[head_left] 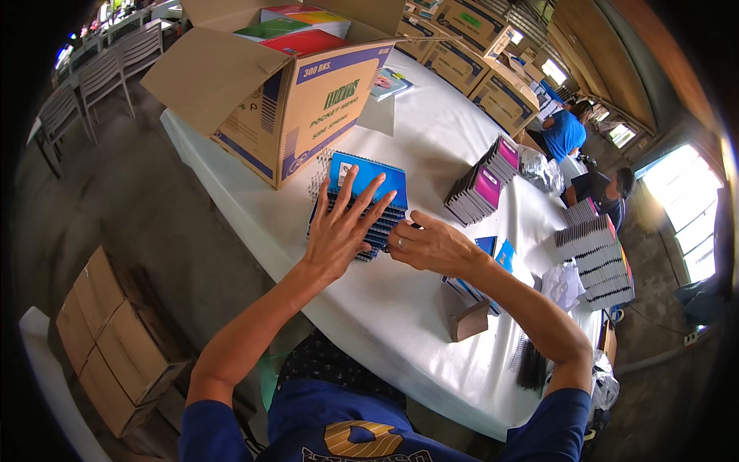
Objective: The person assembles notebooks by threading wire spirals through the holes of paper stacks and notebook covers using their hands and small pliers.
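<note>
A stack of blue spiral notebooks (389,179) lies on the white-covered table (362,308), its dark wire bindings showing in rows along the near side. My left hand (339,227) rests over the stack with its fingers spread. At the stack's right edge is my right hand (431,245), its fingers curled and pinched together beside the bindings. A small dark bit shows at those fingers, but I cannot make out what it is. Loose wire coils (317,181) lie just left of the stack.
An open carton (323,115) of colourful notebooks stands beyond the stack. Purple-covered notebooks (485,187) stand to the right, with taller notebook piles (596,262) farther right. Blue notebooks (504,256) and a small cardboard piece (469,322) lie near my right forearm. Two people (566,131) are beyond the table.
</note>
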